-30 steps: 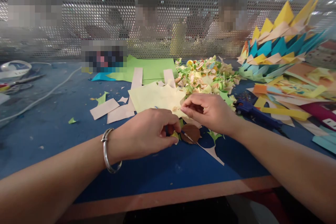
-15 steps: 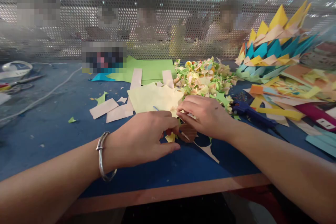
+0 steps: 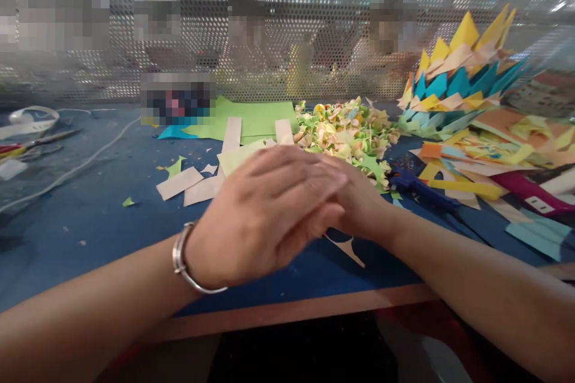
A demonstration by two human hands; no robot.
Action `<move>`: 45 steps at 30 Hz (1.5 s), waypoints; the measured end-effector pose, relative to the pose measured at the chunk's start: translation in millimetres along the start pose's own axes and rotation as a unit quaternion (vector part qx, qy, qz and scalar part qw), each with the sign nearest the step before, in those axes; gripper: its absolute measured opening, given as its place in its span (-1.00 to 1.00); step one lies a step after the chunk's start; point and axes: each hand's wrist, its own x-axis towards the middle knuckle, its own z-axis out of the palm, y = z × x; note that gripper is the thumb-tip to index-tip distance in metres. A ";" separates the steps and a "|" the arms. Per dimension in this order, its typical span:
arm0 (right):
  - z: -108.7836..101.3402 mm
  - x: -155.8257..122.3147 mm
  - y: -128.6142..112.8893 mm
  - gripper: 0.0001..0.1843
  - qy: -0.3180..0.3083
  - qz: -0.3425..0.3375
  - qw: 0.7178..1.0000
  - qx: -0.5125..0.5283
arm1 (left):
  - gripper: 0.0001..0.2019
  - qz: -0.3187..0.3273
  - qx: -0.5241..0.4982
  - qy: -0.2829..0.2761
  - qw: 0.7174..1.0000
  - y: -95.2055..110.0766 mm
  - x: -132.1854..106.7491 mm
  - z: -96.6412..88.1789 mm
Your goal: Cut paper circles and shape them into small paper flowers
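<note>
My left hand [image 3: 269, 209], with a silver bangle [image 3: 182, 254] on the wrist, lies across my right hand [image 3: 363, 194]. The left fingers are stretched out side by side, and the thumb runs along below them. Most of the right hand's fingers are covered, so whatever they may hold is hidden. Behind the hands, a pale yellow sheet of paper [image 3: 229, 161] is partly covered. Under the right wrist lies a cut-out paper scrap [image 3: 348, 248]. Just beyond, a heap of small paper flowers [image 3: 345, 131] is piled up.
Pale paper strips [image 3: 179, 184] lie left of the hands, with green sheets [image 3: 260, 116] behind. At right are a blue glue gun [image 3: 420, 188], paper offcuts [image 3: 476, 158] and a pointed paper construction [image 3: 462, 84]. A white cable [image 3: 85, 161] crosses the blue table [image 3: 112, 263]. Blurred people show behind perforated metal.
My left hand has moved up and right and now covers the right hand's fingers. Earlier the two hands were apart, with the right fingertips pinched at a small pale paper piece.
</note>
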 end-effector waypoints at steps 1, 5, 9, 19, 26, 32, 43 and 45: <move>-1.8 0.1 0.0 -0.78 -0.005 -0.016 0.999 -0.027 | -0.73 -0.032 0.015 0.005 0.999 -4.0 -3.8 -4.2; -3.4 1.0 0.4 -0.66 -0.057 -0.058 0.991 -0.106 | -0.82 -0.126 -0.011 -0.114 0.985 -16.0 -20.7 -5.4; 1.2 0.5 2.0 -0.59 -0.053 -0.049 0.992 -0.100 | -0.89 -0.191 -0.038 -0.210 0.958 -19.6 -28.3 6.6; -1.7 -1.2 0.3 -0.75 0.021 -0.015 0.995 0.091 | -0.93 -0.333 -0.162 -0.019 0.929 -24.9 -25.3 7.8; -5.6 -0.6 -7.7 -0.81 0.069 0.030 0.985 0.158 | -0.79 -0.420 -0.504 0.114 0.746 -36.4 -23.3 26.6; -3.9 -0.1 -7.5 -0.81 0.071 0.052 0.981 0.174 | -0.79 -0.404 -0.507 0.126 0.751 -38.5 -25.0 30.3; -3.6 -1.1 -7.9 -0.79 0.054 0.081 0.972 0.213 | -0.78 -0.384 -0.479 0.118 0.781 -35.7 -24.3 28.2; -3.6 -1.4 -8.1 -0.78 0.054 0.093 0.968 0.226 | -0.78 -0.380 -0.497 0.120 0.771 -35.8 -24.5 28.0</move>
